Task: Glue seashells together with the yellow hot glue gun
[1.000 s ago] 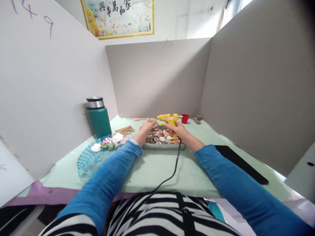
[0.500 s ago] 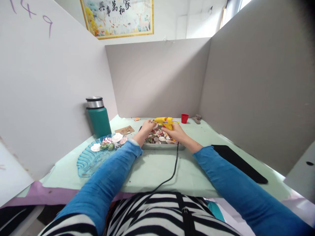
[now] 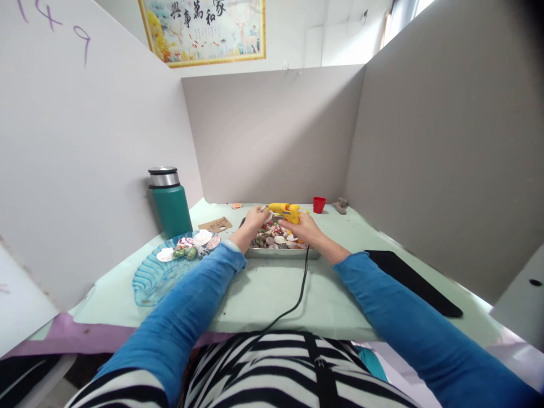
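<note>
Right grip (image 3: 305, 227): closed round the handle of the yellow glue gun (image 3: 286, 212), palm on the 3 o'clock side. Gun is up over the far part of the metal tray (image 3: 283, 254). Barrel's long axis runs 9 to 3, near level, tail end slightly lower; nozzle points 9, at my other hand. Handle drops toward 6.

Left grip (image 3: 253, 220): fingertips pinching a small whitish shell (image 3: 268, 217), right by the nozzle. Can't tell if they touch.

Black cord (image 3: 302, 294) comes off below my right grip, runs toward 7. Tray sits on the table (image 3: 263, 294), full of mixed shells (image 3: 276, 241).

From the tray: blue glass plate (image 3: 148, 280) with more shells at 8, green bottle (image 3: 173, 209) upright between 9 and 10, brown card (image 3: 215, 225) between them and the tray, red cup (image 3: 319, 205) at 2, black pad (image 3: 414, 282) at 4.
</note>
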A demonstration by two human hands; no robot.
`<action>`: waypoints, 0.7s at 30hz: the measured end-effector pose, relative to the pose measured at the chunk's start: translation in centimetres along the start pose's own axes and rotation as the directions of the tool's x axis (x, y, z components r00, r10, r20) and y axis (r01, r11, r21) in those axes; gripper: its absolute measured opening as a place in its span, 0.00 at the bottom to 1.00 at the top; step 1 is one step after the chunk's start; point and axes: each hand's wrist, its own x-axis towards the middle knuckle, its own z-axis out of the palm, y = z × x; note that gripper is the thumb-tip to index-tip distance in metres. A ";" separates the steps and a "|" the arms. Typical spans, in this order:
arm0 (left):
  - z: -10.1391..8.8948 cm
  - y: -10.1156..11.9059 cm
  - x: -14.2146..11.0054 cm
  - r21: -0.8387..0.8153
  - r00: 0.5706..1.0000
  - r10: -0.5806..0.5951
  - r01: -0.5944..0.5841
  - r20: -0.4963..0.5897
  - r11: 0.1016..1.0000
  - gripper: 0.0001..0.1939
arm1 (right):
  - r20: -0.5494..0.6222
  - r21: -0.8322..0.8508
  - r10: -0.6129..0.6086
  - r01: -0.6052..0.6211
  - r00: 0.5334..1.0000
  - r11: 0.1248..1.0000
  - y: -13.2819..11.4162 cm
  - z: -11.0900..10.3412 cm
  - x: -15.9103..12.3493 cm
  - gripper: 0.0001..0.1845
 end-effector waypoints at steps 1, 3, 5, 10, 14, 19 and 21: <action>0.0 0.0 0.0 0.003 1.000 0.005 -0.005 0.006 1.000 0.04 | 0.006 0.002 0.028 -0.028 1.000 1.000 -0.1 0.0 0.0 0.20; 0.0 0.0 0.0 0.008 1.000 0.013 -0.014 0.020 1.000 0.04 | 0.017 0.010 0.076 -0.076 0.997 0.997 -0.3 0.0 -0.1 0.20; 0.0 0.1 -0.1 0.014 0.999 0.018 -0.019 0.030 1.000 0.04 | 0.025 0.031 0.065 -0.066 0.998 0.997 -0.6 0.0 -0.1 0.20; 0.0 0.4 -0.5 0.036 0.999 0.030 -0.031 0.026 0.999 0.03 | 0.011 0.004 0.017 -0.017 1.000 1.000 -1.1 -0.1 -0.4 0.20; 0.0 0.4 -0.5 0.045 0.999 0.039 -0.040 0.029 0.998 0.03 | -0.022 -0.022 0.018 -0.019 1.000 1.000 -1.5 -0.2 -0.6 0.18; 0.0 0.1 -0.2 0.039 0.999 0.030 -0.031 0.034 0.999 0.04 | -0.040 -0.018 0.012 -0.013 0.999 1.000 -1.8 -0.2 -0.7 0.17; 0.0 0.0 -0.1 0.036 0.999 0.025 -0.026 0.033 0.999 0.04 | -0.045 -0.030 0.026 -0.027 0.999 0.999 -1.8 -0.2 -0.8 0.18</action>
